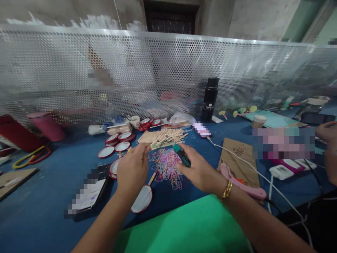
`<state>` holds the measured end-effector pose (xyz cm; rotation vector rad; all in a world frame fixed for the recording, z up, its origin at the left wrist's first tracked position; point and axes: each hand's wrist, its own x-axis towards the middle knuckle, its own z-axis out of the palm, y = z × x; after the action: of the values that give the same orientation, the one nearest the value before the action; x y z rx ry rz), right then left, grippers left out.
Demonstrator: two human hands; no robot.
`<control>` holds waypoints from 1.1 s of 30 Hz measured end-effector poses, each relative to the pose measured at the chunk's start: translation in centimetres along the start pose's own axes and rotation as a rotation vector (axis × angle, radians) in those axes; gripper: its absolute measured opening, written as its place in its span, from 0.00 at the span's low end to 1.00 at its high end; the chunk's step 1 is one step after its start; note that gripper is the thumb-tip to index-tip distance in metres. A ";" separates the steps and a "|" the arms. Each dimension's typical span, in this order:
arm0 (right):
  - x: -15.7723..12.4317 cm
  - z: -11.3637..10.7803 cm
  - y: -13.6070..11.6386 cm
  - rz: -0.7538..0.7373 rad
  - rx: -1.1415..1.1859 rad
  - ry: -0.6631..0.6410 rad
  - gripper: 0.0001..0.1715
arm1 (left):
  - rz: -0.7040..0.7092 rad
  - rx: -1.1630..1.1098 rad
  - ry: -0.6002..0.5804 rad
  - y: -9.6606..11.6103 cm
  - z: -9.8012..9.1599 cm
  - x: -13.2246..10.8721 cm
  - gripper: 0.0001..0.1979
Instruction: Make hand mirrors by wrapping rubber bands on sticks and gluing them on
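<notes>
My left hand (134, 165) has its thumb and fingertips pressed together just in front of a heap of flat wooden sticks (163, 136); what they pinch, if anything, is hidden. In my right hand (198, 168) is a small dark tube with a teal end (181, 154) and light lettering, tilted toward the sticks. Between both hands spreads a tangled pile of colourful rubber bands (167, 165). A round white disc with a red rim (142, 199) and a stick attached lies below my left hand. Similar discs (106, 152) lie behind it, some stacked.
A phone (91, 191) lies left of my left hand. A pink-handled tool (243, 184) rests on cardboard (237, 154) at right, with white cables nearby. A black bottle (210, 100) stands by the perforated metal screen (126, 70). A green sheet (184, 228) is in front. Another person's hand (328, 131) is far right.
</notes>
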<state>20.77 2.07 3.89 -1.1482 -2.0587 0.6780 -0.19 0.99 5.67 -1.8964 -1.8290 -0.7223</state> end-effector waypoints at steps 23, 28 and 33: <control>6.3 -3.4 3.0 0.467 -0.878 -0.195 0.35 | 0.085 -0.159 -0.244 0.9 0.1 0.1 0.13; 4.8 -2.8 -0.3 0.137 -0.840 -0.092 0.25 | 0.136 -0.117 -0.259 1.0 0.5 0.0 0.13; 3.6 -0.2 -2.4 -0.359 -0.699 -0.039 0.15 | 0.196 -0.068 -0.293 0.9 0.8 -0.2 0.13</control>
<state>18.25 4.10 6.84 -1.0634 -2.5314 -0.2222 0.77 1.30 4.96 -2.2884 -1.7648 -0.4651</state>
